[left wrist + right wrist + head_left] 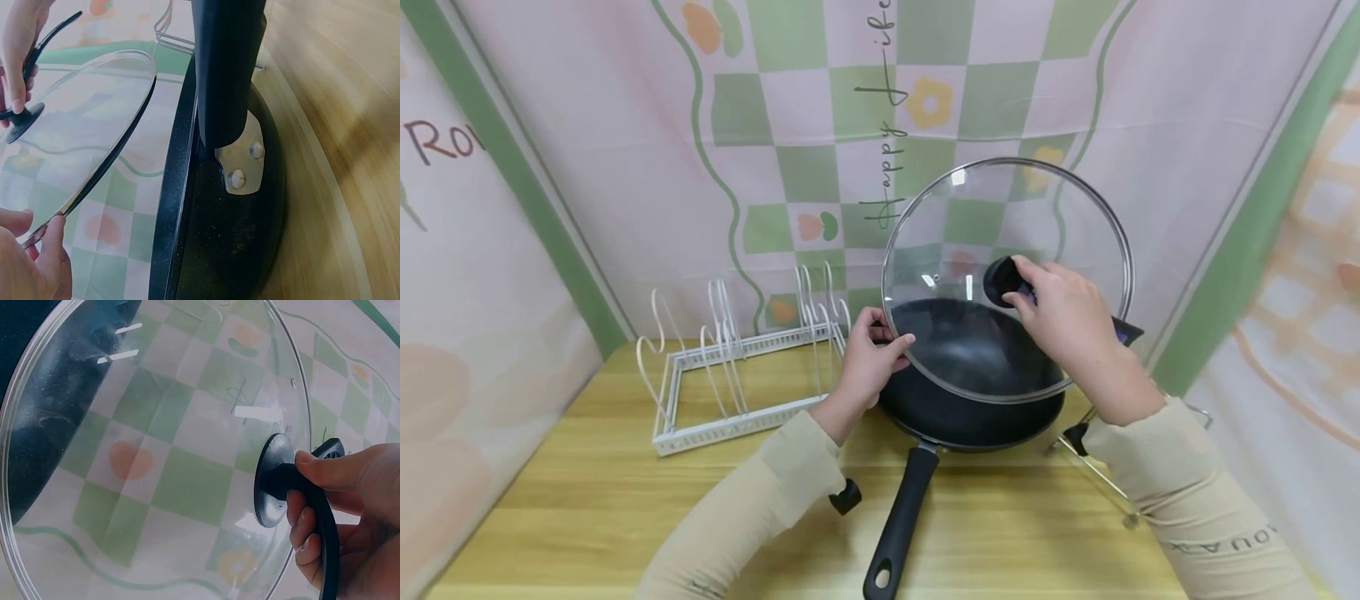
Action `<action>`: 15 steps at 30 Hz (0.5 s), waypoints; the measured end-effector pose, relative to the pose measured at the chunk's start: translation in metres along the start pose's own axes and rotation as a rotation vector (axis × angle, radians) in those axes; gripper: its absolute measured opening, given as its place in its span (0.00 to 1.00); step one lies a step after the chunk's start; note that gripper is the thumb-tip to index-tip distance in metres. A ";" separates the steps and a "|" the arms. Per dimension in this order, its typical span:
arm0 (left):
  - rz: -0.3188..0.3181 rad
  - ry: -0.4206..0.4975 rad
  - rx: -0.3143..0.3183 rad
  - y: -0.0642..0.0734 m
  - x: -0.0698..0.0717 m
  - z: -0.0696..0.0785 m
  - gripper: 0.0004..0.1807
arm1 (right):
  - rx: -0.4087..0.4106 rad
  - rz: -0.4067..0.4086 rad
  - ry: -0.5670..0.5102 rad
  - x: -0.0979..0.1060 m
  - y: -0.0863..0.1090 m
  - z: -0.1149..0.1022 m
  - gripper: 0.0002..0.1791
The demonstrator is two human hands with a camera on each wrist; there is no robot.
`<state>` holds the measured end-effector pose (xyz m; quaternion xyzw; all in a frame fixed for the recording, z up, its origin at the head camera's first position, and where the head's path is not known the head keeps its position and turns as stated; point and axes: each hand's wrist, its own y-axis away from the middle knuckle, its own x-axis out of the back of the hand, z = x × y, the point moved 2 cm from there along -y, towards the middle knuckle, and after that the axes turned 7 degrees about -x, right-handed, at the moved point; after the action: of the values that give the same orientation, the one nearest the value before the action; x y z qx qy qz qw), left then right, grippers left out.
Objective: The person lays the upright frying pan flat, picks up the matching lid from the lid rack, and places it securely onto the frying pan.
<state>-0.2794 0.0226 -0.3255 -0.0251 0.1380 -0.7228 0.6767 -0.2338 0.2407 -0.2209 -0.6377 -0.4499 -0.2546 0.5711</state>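
Observation:
A clear glass lid (1000, 212) with a steel rim stands tilted above the far part of a black frying pan (973, 425). My right hand (1067, 312) grips the black handle (326, 531) at the lid's middle, its fingers curled round it in the right wrist view. Near the lid's lower left edge, my left hand (868, 358) pinches the rim between thumb and fingers, as the left wrist view also shows (34, 265). The pan's long black handle (904, 521) points toward me. Part of the pan's inside shows through the glass.
Left of the pan, a white rack (722, 429) with upright wire loops stands on the wooden table (587, 500). A metal wire frame (1097, 471) with a black fitting lies at the right, partly hidden. A small black piece (846, 497) shows beside my left sleeve. Patterned cloth (790, 108) hangs behind.

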 end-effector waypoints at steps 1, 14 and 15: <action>0.001 0.000 0.003 0.000 0.000 0.000 0.17 | -0.005 -0.008 0.001 0.000 -0.001 0.000 0.27; 0.019 0.030 0.026 0.004 0.002 0.001 0.17 | -0.051 -0.106 0.011 0.003 -0.009 0.000 0.29; 0.018 0.033 0.026 0.005 0.002 0.001 0.17 | -0.054 -0.109 0.009 0.003 -0.010 0.000 0.29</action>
<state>-0.2749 0.0201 -0.3262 -0.0031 0.1402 -0.7188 0.6809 -0.2410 0.2409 -0.2133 -0.6264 -0.4742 -0.3004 0.5409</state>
